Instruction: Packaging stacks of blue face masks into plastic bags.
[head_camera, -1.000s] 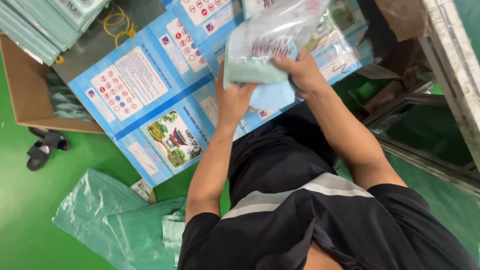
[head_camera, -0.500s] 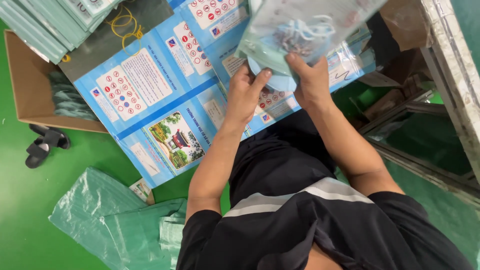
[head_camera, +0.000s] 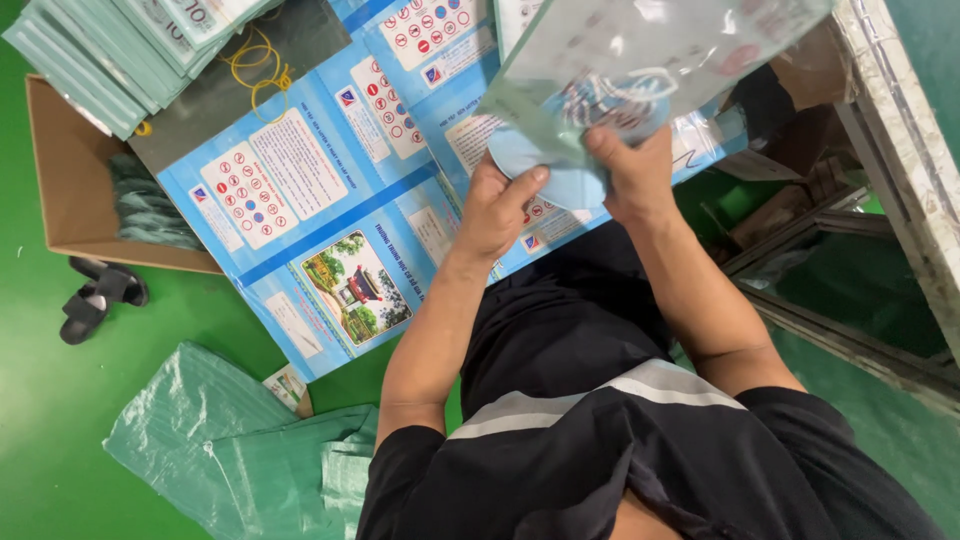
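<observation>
head view: both hands up over the blue printed sheets (head_camera: 330, 230) on the green floor (head_camera: 60, 420). left hand (head_camera: 500, 205) and right hand (head_camera: 630, 175) are each clamped on the near end of a clear plastic bag (head_camera: 650, 60), its long axis slanting away toward the top right, pale blue folded goods showing inside. stacked teal packs (head_camera: 110, 50) lie at the top left, above an open cardboard box (head_camera: 70, 180).

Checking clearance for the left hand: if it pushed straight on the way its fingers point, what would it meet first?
Likely the pale blue folded item its fingertips already touch, inside the clear plastic bag.
</observation>
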